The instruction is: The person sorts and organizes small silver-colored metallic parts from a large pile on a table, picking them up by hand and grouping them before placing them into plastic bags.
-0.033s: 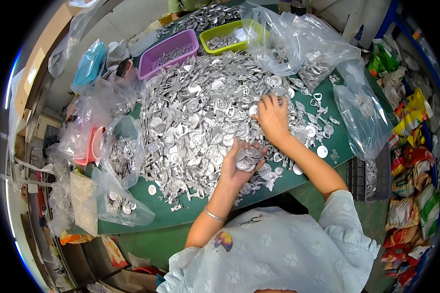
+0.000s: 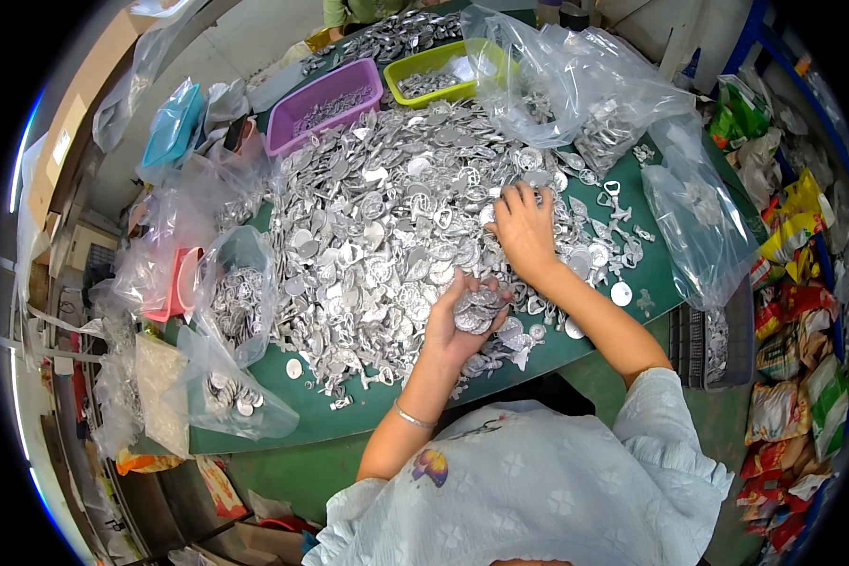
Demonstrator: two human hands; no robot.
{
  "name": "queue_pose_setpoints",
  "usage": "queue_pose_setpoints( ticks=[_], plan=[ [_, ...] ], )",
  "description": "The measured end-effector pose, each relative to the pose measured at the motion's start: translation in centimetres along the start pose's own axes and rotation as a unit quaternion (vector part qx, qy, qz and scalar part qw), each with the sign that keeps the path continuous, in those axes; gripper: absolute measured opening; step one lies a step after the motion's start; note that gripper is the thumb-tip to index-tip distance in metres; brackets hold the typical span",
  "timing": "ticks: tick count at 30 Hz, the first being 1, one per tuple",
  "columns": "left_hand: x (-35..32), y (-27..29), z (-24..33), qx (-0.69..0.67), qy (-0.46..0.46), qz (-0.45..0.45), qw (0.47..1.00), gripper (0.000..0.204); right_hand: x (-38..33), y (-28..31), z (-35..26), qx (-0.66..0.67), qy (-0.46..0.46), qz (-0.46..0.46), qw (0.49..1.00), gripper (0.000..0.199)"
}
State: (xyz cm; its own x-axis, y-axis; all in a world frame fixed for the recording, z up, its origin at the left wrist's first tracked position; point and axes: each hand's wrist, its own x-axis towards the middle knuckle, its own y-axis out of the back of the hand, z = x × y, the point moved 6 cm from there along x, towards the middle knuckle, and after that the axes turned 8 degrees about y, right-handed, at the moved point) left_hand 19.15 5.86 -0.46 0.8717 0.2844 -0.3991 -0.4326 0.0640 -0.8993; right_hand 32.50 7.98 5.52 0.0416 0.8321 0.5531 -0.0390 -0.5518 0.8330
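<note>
A broad heap of silver-coloured metal pieces [image 2: 377, 222], many of them flat discs and pendant-like shapes, covers much of the green table [image 2: 288, 415]. Cupped palm-up at the near side of the heap, my left hand [image 2: 451, 327] holds several round metal discs [image 2: 478, 309], its fingers curled round them. My right hand [image 2: 526, 231] lies palm-down on the right part of the heap, fingers apart and slightly bent, fingertips touching the pieces. Whether a piece is under its fingers is hidden. Loose metal pieces, some shaped like bottle openers [image 2: 612, 191], lie to its right.
Behind the heap stand a purple basin [image 2: 373, 77] and a yellow-green basin [image 2: 393, 68], both with small metal parts. Clear plastic bags [image 2: 698, 212] lie right and left. A dark crate [image 2: 689, 344] stands at right, below table height. Across the table, a person's green clothing [image 2: 358, 9] shows.
</note>
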Motion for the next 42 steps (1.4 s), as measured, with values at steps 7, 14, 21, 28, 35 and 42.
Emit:
queue_pose_setpoints(
  ticks=[7,14,21,28,35,42],
  plan=[
    [0.3,-0.2,-0.1,0.047,-0.008,-0.013,0.999,0.046,0.4,0.0,-0.1,-0.065,-0.059,-0.039,0.995,0.045],
    [-0.1,-1.1,0.1,0.056,-0.044,0.026,0.997,0.051,0.0,0.3,-0.5,0.064,-0.015,0.013,0.998,0.030],
    [-0.6,-1.2,-0.1,0.060,-0.037,0.042,0.997,0.046,-0.9,-0.3,12.3,0.308,-0.280,0.122,0.901,0.032],
    [0.4,-1.1,-0.5,0.064,-0.030,0.012,0.997,0.046,0.4,-5.1,13.6,0.243,-0.256,-0.065,0.934,0.040],
    [0.1,-1.9,-1.2,0.092,0.001,-0.060,0.994,0.049,1.8,-3.2,11.8,0.190,-0.231,-0.132,0.945,0.043],
    [0.4,-1.7,-2.3,0.106,0.003,-0.002,0.994,0.042,2.9,-2.7,11.3,0.181,-0.171,-0.130,0.960,0.039]
  ],
)
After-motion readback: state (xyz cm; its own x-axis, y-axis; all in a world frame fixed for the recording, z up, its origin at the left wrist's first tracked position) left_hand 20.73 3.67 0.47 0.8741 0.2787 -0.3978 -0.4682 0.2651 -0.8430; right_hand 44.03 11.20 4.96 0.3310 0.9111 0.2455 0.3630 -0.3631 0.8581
